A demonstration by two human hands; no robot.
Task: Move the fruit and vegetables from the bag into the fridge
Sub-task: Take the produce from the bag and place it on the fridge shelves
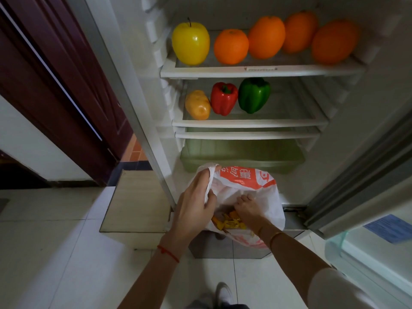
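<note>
A person stands at an open fridge already well stocked: a yellow apple and four oranges on the top shelf, a yellow vegetable, red pepper and green pepper below. The left hand pinches the rim of the plastic bag, fingers curled closed on it, while the right hand reaches inside, fingers bent among yellow items; what it grips cannot be told. The job appears largely done.

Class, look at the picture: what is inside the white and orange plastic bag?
Inside the bag, small yellow-orange wrapped items show beside the right hand. Anything deeper is covered by hand and plastic.
</note>
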